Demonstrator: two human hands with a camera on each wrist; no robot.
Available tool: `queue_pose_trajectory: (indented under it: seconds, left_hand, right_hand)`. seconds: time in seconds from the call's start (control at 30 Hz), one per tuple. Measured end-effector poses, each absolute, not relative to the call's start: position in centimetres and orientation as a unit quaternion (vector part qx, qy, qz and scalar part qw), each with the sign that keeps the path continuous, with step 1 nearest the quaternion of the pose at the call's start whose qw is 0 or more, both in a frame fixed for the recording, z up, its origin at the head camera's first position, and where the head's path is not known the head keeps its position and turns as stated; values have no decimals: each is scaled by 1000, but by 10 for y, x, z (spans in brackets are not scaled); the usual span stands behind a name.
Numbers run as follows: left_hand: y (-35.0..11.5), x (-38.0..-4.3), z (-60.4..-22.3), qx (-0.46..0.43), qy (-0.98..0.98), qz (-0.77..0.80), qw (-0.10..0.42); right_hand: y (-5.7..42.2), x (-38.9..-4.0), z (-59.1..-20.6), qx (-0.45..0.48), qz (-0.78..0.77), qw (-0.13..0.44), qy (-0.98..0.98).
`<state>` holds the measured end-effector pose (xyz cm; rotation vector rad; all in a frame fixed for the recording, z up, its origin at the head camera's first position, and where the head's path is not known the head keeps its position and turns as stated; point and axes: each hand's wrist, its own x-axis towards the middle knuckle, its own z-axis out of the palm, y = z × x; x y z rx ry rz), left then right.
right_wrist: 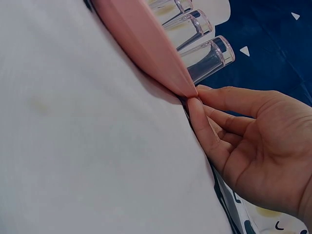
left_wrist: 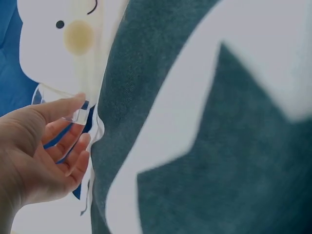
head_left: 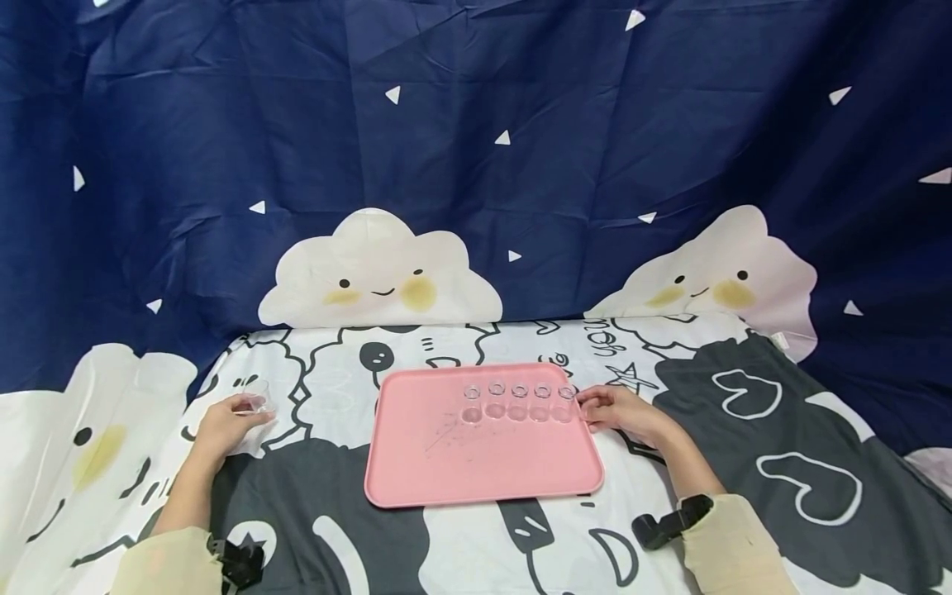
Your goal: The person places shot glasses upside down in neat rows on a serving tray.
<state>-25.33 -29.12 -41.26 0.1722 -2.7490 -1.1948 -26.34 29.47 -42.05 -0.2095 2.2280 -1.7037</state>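
At the left, my left hand (head_left: 223,428) holds a small clear glass (head_left: 257,398) well away from the tray. The left wrist view shows that glass (left_wrist: 46,95) pinched between thumb and fingers, the lower fingers loosely curled. A pink rectangular tray (head_left: 461,475) lies in the middle. My right hand (head_left: 623,411) is at its upper right edge; in the right wrist view thumb and forefinger pinch the tray's rim (right_wrist: 184,87). Several clear glasses (head_left: 518,403) stand in a row on the tray, the rightmost glass (right_wrist: 212,61) close to my right fingertips.
A white and dark grey patterned cloth (head_left: 320,487) covers the surface under the tray. Behind it hangs a dark blue curtain (head_left: 446,165) with clouds and white triangles. Dark scratch-like marks show on the tray left of and below the glasses.
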Motion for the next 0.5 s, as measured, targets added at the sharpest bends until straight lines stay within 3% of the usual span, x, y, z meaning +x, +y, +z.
queue_pose_trajectory:
  seconds: [0.5]
  left_hand:
    - [-257,-258,-385,10,-927,-362,103]
  right_hand:
    - [294,-263,-419,-75,-595,166,783]
